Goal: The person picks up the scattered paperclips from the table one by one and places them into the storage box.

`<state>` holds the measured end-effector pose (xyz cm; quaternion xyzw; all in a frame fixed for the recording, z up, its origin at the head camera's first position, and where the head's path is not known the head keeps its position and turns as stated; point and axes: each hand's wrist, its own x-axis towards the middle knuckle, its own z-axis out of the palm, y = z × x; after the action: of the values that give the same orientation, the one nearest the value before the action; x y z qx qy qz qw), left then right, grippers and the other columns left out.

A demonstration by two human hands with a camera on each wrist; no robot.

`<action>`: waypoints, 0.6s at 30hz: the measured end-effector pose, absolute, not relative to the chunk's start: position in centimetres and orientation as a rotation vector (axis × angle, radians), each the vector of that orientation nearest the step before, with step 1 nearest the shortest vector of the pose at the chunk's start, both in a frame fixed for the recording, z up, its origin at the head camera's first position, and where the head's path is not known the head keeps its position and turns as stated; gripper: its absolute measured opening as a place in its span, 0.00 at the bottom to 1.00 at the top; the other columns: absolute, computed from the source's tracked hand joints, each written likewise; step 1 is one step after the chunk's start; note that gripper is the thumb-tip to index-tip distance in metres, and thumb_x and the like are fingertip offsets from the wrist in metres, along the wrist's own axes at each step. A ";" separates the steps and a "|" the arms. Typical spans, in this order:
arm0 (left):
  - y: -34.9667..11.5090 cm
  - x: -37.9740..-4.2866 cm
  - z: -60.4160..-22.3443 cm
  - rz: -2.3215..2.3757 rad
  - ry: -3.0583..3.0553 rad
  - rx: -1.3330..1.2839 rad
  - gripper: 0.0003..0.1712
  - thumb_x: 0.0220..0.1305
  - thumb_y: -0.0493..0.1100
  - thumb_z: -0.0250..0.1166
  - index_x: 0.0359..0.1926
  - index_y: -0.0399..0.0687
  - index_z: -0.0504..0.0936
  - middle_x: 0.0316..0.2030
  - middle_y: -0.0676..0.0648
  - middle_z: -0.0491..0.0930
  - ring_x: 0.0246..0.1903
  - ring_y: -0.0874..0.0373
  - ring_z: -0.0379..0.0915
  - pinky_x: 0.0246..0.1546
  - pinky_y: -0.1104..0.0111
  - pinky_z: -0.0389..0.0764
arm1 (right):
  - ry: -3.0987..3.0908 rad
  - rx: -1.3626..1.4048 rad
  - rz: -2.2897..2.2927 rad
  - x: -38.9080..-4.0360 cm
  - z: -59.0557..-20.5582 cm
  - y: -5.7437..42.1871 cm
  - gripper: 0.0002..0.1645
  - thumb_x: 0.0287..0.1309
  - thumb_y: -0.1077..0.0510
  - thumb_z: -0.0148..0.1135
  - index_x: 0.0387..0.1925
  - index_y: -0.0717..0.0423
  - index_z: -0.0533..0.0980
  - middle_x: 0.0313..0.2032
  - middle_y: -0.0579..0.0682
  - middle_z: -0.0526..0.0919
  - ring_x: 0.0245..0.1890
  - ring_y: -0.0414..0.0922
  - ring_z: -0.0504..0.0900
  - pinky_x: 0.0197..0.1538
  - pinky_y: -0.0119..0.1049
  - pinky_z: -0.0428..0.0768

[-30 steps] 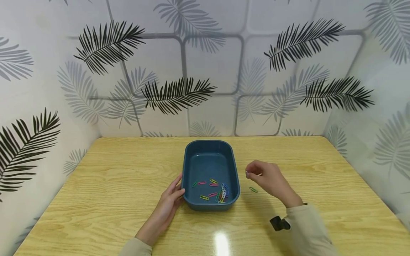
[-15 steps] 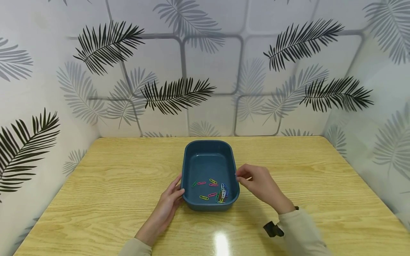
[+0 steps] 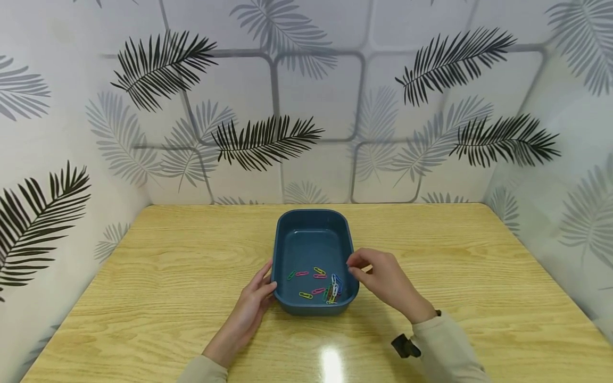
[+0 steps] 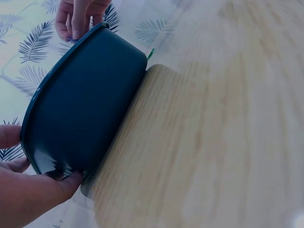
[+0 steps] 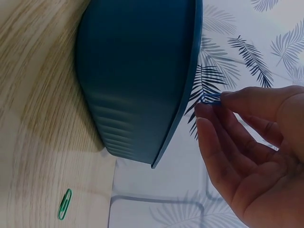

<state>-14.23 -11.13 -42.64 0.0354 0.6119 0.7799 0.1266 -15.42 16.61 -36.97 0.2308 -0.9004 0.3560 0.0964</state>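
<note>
A dark blue rectangular bin [image 3: 311, 213] stands on the table with several coloured paper clips [image 3: 319, 276] scattered in its near half. My left hand [image 3: 251, 303] rests against the bin's left wall, its fingers fairly straight along the outside and the thumb near the rim. Over the right rim, my right hand [image 3: 383, 276] pinches a blue paper clip [image 5: 211, 99] between thumb and fingertips. On the table to the bin's right lies a green paper clip [image 5: 64, 204], which the right hand hides in the head view.
The bin sits on a light wooden table [image 3: 191, 250]. Behind it rises a pale wall [image 3: 316, 175] with a leaf pattern. A black strap piece [image 3: 406, 346] hangs below the right wrist.
My right hand has moved left from above the table to the bin's right rim, carrying the blue paper clip. The left hand and the bin have stayed put.
</note>
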 end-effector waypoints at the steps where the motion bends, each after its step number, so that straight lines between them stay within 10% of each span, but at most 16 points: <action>1: -11.1 -14.2 -42.6 2.270 1.782 0.104 0.35 0.72 0.35 0.47 0.76 0.44 0.48 0.69 0.30 0.56 0.67 0.41 0.54 0.66 0.52 0.56 | -2.668 0.681 1.052 -15.4 -37.0 16.6 0.05 0.57 0.68 0.65 0.34 0.56 0.80 0.34 0.49 0.83 0.36 0.44 0.82 0.35 0.33 0.81; 18: -11.1 -14.3 -42.7 2.274 1.787 0.125 0.35 0.72 0.35 0.47 0.76 0.45 0.48 0.68 0.30 0.57 0.66 0.41 0.57 0.64 0.55 0.59 | -2.654 0.632 0.988 -15.7 -37.1 17.0 0.09 0.56 0.69 0.66 0.40 0.62 0.81 0.38 0.51 0.83 0.39 0.48 0.82 0.36 0.39 0.81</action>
<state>-14.30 -11.11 -42.74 0.0428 0.6126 0.7796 0.1230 -15.72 16.98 -37.15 0.2161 -0.9081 0.3380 0.1200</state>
